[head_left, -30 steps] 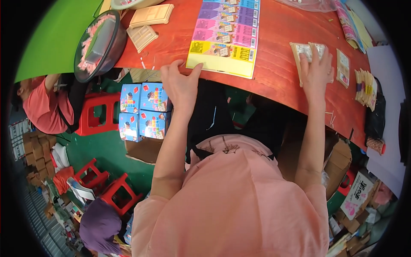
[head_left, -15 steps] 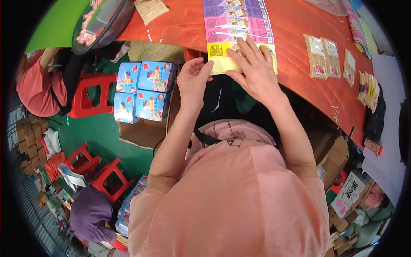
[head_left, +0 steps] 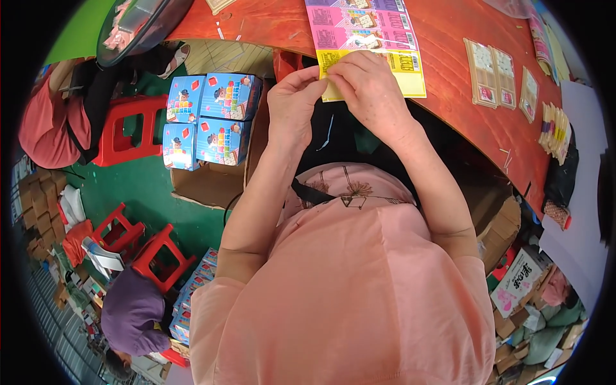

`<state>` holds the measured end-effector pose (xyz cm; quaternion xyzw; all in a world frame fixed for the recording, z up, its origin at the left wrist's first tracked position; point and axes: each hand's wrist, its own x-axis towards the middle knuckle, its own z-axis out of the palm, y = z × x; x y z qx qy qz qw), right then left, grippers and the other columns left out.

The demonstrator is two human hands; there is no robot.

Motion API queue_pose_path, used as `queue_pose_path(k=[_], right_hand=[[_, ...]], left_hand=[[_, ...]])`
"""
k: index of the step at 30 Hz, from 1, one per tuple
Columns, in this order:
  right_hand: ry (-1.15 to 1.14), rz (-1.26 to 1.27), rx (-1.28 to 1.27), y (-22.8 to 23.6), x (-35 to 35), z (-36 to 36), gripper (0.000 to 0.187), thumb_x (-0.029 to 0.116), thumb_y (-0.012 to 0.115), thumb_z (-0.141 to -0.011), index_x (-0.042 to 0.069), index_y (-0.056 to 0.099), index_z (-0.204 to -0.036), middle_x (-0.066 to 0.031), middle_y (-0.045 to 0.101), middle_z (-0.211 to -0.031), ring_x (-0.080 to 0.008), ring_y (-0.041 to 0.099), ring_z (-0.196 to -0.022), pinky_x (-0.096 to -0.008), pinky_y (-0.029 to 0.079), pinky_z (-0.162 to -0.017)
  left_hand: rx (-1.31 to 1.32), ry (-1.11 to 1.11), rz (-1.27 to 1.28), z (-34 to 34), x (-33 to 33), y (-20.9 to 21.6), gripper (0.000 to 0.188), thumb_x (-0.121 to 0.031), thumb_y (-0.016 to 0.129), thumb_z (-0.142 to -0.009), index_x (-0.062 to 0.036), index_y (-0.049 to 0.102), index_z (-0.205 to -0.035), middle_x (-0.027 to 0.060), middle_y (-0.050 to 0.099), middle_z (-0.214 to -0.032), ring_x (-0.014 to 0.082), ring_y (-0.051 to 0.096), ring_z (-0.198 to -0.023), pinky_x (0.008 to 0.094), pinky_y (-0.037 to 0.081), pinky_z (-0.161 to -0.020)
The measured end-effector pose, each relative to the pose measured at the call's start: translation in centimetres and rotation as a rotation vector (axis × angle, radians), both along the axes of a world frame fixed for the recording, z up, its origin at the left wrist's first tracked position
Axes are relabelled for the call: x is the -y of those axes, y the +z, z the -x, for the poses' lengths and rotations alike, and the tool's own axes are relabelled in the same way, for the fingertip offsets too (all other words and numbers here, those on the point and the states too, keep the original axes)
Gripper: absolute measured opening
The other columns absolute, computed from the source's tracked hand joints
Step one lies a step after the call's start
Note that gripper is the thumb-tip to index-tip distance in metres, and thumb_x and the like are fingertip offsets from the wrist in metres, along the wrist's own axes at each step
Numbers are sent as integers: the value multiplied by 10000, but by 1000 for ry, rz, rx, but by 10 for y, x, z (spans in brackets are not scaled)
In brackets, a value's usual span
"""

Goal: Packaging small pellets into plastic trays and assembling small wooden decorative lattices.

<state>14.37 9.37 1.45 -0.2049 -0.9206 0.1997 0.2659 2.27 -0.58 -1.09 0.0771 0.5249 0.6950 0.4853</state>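
Note:
A sheet of printed labels (head_left: 394, 40) with purple, pink and yellow bands lies at the near edge of the red table, its plain yellow end toward me. My left hand (head_left: 290, 114) pinches the sheet's left edge at the yellow band between thumb and forefinger. Just beside it, my right hand (head_left: 372, 90) rests over the yellow band with curled fingers, thumb and forefinger pressed together at the same edge. The two sets of fingertips nearly touch. Whether a label is lifted between them is too small to see.
Clear-wrapped wooden trays (head_left: 482, 72) and a bundle of small packs (head_left: 553, 131) lie to the right on the red table (head_left: 449, 83). A dark basin (head_left: 144, 38) stands at far left. Blue boxes (head_left: 221, 141) sit in a carton beside me. Red stools (head_left: 163, 256) and two people are leftward.
My right hand has gone from lying flat with spread fingers to a pinch at the sheet's left edge. My left fingers have closed on that edge. The whole view has shifted slightly.

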Motion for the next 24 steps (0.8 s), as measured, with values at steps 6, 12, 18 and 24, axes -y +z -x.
queue_pose_path(k=[6, 12, 18, 24], right_hand=[[-26, 33, -78, 3, 4, 9, 109, 34, 675, -844, 1, 663, -947, -125, 661, -937, -326, 632, -889, -409, 510, -793], [8, 66, -6, 10, 2, 12, 97, 23, 672, -840, -5, 656, -931, -139, 663, -913, -338, 642, -853, -412, 527, -759], [-31, 54, -73, 0, 0, 15, 95, 17, 686, -815, 3, 650, -901, -126, 669, -885, -332, 645, -830, -405, 526, -742], [-53, 21, -160, -10, -5, 17, 95, 17, 688, -813, -2, 644, -895, -125, 668, -882, -325, 643, -818, -400, 519, -728]], left_hand=[[-232, 164, -61, -4, -5, 5, 295, 88, 662, -840, 48, 580, -1121, 98, 711, -945, 114, 651, -822, 220, 518, -752], [-640, 62, -23, 1, -3, 4, 333, 56, 679, -844, 23, 526, -1139, 86, 721, -934, 111, 657, -794, 239, 529, -735], [-537, 104, -108, -3, -7, 2, 330, 78, 667, -848, 15, 517, -1135, 91, 714, -945, 113, 658, -833, 241, 533, -765], [-360, 139, -112, -1, -7, 0, 318, 78, 663, -861, 22, 508, -1133, 94, 704, -959, 111, 658, -873, 232, 532, -789]])
